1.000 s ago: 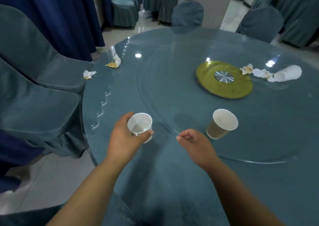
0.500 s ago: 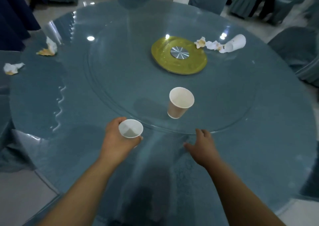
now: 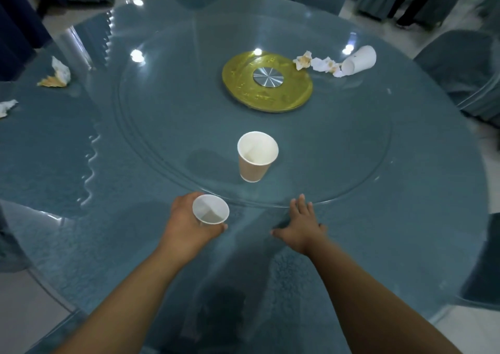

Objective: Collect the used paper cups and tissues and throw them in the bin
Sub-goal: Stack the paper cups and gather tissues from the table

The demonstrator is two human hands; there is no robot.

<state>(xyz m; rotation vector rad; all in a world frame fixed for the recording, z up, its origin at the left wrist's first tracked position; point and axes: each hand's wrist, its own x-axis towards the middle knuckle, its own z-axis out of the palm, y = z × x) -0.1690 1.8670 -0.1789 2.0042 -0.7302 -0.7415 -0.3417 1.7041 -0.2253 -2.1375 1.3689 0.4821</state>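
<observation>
2 hands: left hand grips a small white cup, right hand rests spread flat.

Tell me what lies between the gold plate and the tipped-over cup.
Crumpled tissues sit between the gold plate and the tipped-over cup, in the head view.

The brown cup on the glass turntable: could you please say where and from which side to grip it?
Probably the side wall below the rim, right hand coming from the near side: the brown cup stands upright, mouth up, nothing beside it. The left hand holds a white cup.
</observation>
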